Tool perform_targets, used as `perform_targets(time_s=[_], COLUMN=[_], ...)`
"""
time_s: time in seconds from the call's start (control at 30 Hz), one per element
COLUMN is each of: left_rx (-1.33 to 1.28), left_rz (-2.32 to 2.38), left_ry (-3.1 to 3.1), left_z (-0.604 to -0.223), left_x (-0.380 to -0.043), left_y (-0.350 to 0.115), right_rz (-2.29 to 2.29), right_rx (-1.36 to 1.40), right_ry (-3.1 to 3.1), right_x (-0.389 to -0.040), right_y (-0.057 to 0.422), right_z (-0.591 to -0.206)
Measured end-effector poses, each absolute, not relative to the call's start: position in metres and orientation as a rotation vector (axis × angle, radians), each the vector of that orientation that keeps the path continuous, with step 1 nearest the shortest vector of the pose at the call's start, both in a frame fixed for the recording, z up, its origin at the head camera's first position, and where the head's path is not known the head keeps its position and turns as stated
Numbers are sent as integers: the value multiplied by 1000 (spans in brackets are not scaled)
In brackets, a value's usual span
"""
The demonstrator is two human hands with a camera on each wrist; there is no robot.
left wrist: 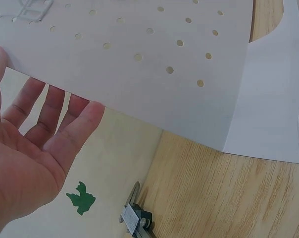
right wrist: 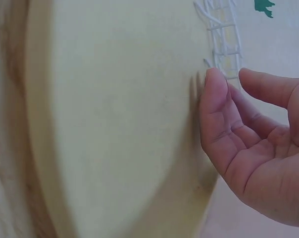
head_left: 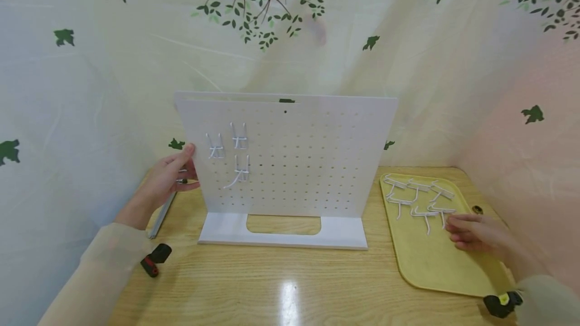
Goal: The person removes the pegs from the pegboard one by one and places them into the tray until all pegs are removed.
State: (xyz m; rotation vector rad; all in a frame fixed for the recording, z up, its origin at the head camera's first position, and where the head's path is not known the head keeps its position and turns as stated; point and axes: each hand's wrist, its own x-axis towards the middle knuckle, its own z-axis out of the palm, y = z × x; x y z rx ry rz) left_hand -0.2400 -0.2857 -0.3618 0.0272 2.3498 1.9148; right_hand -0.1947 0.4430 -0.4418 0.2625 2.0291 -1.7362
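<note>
- The left hand (head_left: 169,177), at centre left of the head view, rests with straight fingers against the left edge of the pegboard (head_left: 290,157), thumb at the front; it grips nothing.
- The right hand (head_left: 476,233), lower right, lies relaxed and open over the tray (head_left: 430,260), fingertips at the nearest hooks (head_left: 419,197), none held.
- The pegboard is white, upright on a flat white foot mid-frame, with even rows of small holes; three white wire hooks hang in its upper left.
- The tray is pale yellow with rounded corners, on the wooden worktop (head_left: 272,286).
- The loose hooks are thin white wire, clustered at the tray's far end.
</note>
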Motion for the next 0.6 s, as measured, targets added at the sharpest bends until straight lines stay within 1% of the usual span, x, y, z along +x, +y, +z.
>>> perform_targets(time_s=[0.23,0.43,0.6], left_rx=[41,47,45], left_rz=[1908,1922,1918], left_ry=[2361,2353,2353], left_z=[-363,-363,-363], left_x=[-241,-241,-241], left_y=[-286,-287,-287], right_rz=[-1654,-1598,-1597], right_rx=[194,-53,-176], right_ry=[2133,2209,2226], right_x=[-194,-195,-193], right_y=[440,421,395], right_z=[-427,-403,-381])
